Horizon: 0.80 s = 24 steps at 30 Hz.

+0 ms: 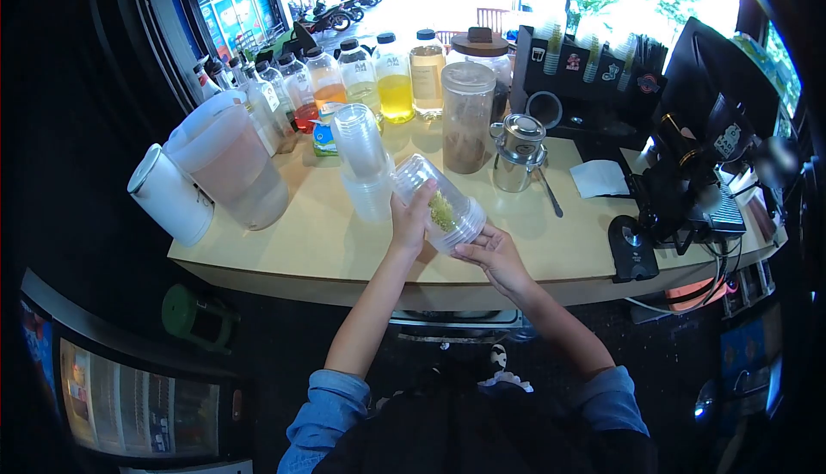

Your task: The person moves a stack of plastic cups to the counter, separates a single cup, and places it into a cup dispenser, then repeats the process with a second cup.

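A tilted stack of clear plastic cups (pixel 460 220) with a green and yellow print is held between both hands above the counter's front edge. My left hand (pixel 413 216) wraps its thumb and fingers round the left side of the stack. At the lower right end, near the cup rims, my right hand (pixel 497 257) grips the same stack. Just left of it, another stack of clear cups (pixel 361 147) stands upright on the wooden counter (pixel 323 237).
Bottles of coloured liquid, one a yellow bottle (pixel 395 83), line the back. A large plastic pitcher (pixel 237 164) and white container (pixel 172 197) stand left. Behind the hands are a brown-filled jar (pixel 467 121) and metal drip filter (pixel 520 143); a black machine (pixel 688 190) is right.
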### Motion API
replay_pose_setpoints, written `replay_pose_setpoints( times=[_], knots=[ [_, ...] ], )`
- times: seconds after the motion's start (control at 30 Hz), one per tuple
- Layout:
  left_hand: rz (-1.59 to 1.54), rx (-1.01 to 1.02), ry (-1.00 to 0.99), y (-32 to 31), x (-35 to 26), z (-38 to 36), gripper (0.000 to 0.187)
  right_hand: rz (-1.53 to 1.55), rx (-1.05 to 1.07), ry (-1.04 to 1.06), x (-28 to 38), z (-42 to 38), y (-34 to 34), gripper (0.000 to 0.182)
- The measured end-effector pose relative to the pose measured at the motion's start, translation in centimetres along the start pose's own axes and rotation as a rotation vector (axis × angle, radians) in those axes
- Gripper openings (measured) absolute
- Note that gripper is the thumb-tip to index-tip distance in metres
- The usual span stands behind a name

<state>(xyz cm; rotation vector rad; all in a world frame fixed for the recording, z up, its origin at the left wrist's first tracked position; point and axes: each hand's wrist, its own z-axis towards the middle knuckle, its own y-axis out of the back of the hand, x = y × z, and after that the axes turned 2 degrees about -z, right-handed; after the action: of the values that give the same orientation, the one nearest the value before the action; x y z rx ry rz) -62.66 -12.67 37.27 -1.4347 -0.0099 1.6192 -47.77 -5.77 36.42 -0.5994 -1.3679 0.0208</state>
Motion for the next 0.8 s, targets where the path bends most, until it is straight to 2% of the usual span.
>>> replay_pose_setpoints(
  times=[0.2,0.3,0.43,0.5,0.53,0.6,0.63,0.7,0.8],
  knots=[
    [-0.032,-0.022,0.003,-0.2,1.2,0.3,0.029,-0.053,-0.035,0.018,0.5,-0.2,0.5,0.036],
    [-0.086,-0.021,0.035,-0.4,1.4,0.4,0.035,-0.182,-0.056,0.122,1.1,0.0,1.1,0.034],
    [-0.115,0.011,0.127,-0.7,0.6,-0.7,0.046,-0.170,-0.122,0.237,2.7,-0.8,3.2,0.020],
    [0.090,0.120,0.042,-0.9,0.5,-0.6,0.056,-0.171,-0.131,0.247,4.1,-1.1,4.2,0.014],
    [0.087,0.130,0.043,-1.0,0.4,-0.7,0.056,-0.173,-0.137,0.254,4.5,-1.3,4.6,0.014],
    [0.243,0.158,-0.013,-2.3,0.3,0.0,0.057,-0.300,-0.119,0.156,6.3,-1.5,5.7,0.015],
    [0.232,0.183,-0.032,-3.2,0.1,0.8,0.057,-0.369,-0.112,0.171,7.4,-1.1,6.0,0.014],
    [0.394,0.208,-0.216,-4.7,-0.3,1.2,0.061,-0.392,-0.101,0.200,8.4,-1.1,6.8,0.014],
    [0.334,0.200,-0.205,-7.9,-1.4,1.9,0.067,-0.444,-0.084,0.223,10.7,-0.7,7.6,0.013]
  ],
)
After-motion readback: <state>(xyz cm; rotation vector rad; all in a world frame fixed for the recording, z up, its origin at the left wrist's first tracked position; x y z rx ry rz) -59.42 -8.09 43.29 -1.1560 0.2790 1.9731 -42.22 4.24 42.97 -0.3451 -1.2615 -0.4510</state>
